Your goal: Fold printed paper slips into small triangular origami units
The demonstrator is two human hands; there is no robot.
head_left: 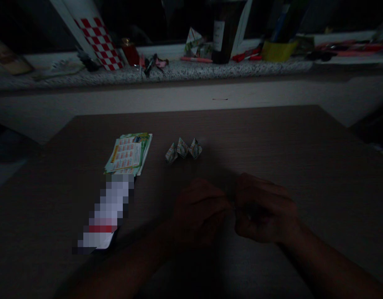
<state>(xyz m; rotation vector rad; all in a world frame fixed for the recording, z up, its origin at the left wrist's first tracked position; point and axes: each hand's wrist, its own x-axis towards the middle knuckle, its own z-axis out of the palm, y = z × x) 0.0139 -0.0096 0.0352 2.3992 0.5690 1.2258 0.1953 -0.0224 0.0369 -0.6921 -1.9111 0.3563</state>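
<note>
In dim light over the table, my left hand (200, 211) is closed, its fingertips pinched together and pointing right. My right hand (266, 209) is curled shut just beside it, and the fingers of both almost meet. Whatever they grip between them is too small and dark to make out. Beyond my hands stand three small folded paper pieces (182, 148) with pointed tips, set in a short row. Left of these lies a stack of printed paper sheets (125, 153) in green and white, with a calendar-like grid on the top one.
A lit phone (104, 241) with a blurred-out screen lies against the stack's near edge. Behind the brown table (272, 137), a speckled windowsill (179, 74) carries a red-checked cylinder (99, 43), a dark bottle (221, 37), a yellow container (278, 50) and several small items.
</note>
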